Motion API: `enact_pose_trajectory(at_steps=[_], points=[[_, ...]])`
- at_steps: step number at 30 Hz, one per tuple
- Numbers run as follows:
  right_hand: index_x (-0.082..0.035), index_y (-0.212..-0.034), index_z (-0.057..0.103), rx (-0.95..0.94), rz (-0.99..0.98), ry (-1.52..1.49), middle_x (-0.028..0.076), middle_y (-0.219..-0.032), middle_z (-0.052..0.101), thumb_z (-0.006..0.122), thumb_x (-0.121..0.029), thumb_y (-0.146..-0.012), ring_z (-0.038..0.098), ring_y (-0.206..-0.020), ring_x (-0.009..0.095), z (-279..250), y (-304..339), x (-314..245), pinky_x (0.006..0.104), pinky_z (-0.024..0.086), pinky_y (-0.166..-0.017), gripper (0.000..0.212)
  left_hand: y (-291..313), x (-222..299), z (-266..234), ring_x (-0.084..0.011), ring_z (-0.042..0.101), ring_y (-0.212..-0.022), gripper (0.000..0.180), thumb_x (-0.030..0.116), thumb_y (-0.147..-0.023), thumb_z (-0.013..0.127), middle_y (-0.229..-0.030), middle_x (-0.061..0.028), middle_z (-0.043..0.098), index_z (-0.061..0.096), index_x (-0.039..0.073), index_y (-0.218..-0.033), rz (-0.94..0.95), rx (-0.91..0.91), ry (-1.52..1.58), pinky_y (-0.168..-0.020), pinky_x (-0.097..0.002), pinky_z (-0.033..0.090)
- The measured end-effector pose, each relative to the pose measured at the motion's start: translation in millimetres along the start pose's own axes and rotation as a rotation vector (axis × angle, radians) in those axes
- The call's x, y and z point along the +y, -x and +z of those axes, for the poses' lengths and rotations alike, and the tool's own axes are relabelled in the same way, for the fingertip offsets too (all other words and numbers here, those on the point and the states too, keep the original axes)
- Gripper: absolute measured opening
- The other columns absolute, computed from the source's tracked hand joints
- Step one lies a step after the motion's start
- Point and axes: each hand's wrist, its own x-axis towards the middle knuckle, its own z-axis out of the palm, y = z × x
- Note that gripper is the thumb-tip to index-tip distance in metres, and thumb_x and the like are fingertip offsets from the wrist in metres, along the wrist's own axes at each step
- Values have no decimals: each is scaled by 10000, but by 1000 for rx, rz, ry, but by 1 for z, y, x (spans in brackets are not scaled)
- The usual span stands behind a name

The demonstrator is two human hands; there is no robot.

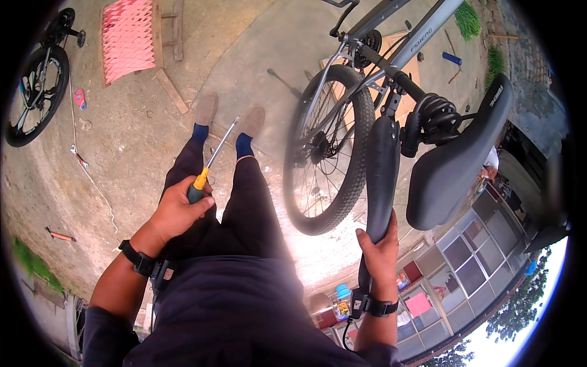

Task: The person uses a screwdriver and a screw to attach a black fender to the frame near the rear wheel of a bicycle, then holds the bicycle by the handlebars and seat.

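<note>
My left hand (177, 211) is closed round the handle of a screwdriver (200, 178). The handle is yellow and dark green, and its metal shaft points up and away over my shoes. My right hand (380, 252) grips the lower end of a long black mudguard (383, 168), thumb on the near side; some fingers are hidden behind it. The mudguard's upper end meets the seat post of a grey bicycle (422, 46). Just left of the mudguard is the bicycle's knobbly rear wheel (362, 122). To its right is the black saddle (455, 165), above a coiled black part (437, 116).
A second bicycle wheel (40, 98) appears at the far left. A pink woven seat (129, 40), a wooden plank (171, 90), a wrench (79, 156) and an orange-handled tool (61, 235) lie on the ground. A blue cylinder (452, 59) lies beyond the bicycle; a windowed building (471, 263) stands right.
</note>
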Motion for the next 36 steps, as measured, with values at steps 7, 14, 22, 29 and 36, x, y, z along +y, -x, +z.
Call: enact_pose_trajectory(at_steps=[7,14,22,29,36], points=[[41,-1548,218,-31,19,34,217,-1376,538,850,-224,-795,561,-1219,253,9,-6,3,343,443,-1043,1018,-9,-2,-1,-61,561,-639,196,64,-923,712,-790,13,589,599,43,-1082,16,-7,-15,-595,-222,479],[57,-1546,218,-20,-37,18,242,-1432,492,847,-269,-819,540,-1266,272,13,-22,-3,348,431,-1065,1016,-11,-1,-5,-60,560,-636,194,57,-922,710,-790,13,589,598,42,-1079,5,1,-22,-592,-222,478],[35,-1553,199,51,-17,-32,218,-1460,453,788,-182,-876,492,-1303,248,38,-35,9,333,379,-1113,923,-11,2,-11,-59,555,-627,191,53,-921,707,-777,17,584,596,40,-1076,-15,9,0,-584,-222,473],[5,-1561,193,79,-39,-251,182,-1454,451,782,-137,-874,483,-1291,240,59,-43,25,340,373,-1116,916,-13,2,-15,-59,553,-633,193,58,-921,709,-777,16,584,595,40,-1075,-28,8,21,-590,-222,474],[-37,-1576,182,87,-82,-284,169,-1474,427,774,-120,-873,460,-1311,244,72,-52,42,350,362,-1125,923,-15,2,-21,-60,555,-638,197,56,-921,707,-774,15,582,589,39,-1079,-15,5,31,-594,-224,474]])
